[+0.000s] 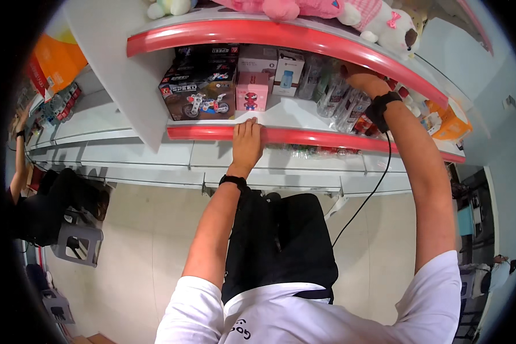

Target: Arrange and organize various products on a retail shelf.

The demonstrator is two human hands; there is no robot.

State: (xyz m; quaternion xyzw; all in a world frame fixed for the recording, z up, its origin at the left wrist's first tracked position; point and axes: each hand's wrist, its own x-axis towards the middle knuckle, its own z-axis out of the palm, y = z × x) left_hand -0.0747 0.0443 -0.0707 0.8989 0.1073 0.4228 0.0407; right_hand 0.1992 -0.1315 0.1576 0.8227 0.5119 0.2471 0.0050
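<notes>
The left hand [247, 141] lies flat, palm down, on the red front edge of the middle shelf [304, 136], fingers together and stretched toward twelve o'clock; it grips nothing, only rests there. A black band sits on its wrist. Just above the fingertips, at twelve o'clock, stands a small pink box [251, 91] with a red figure printed on it. At ten o'clock from the hand is a dark toy box [198, 97] with a vehicle pictured on its side, and more dark boxes are stacked on top of it. At one o'clock from the pink box stands a white box [287, 73] with a blue picture.

The right hand [362, 80] reaches deeper into the same shelf, at two o'clock from the left hand, among clear plastic packets [343, 98]. Its fingers are hidden behind the red edge of the upper shelf [281, 31], so I cannot tell how far it is open or whether it holds a packet. A black strap with a cable circles that wrist.

Pink and white plush toys [378, 20] lie on the upper shelf. At nine o'clock, well apart, another person sits on a grey stool [77, 243].
</notes>
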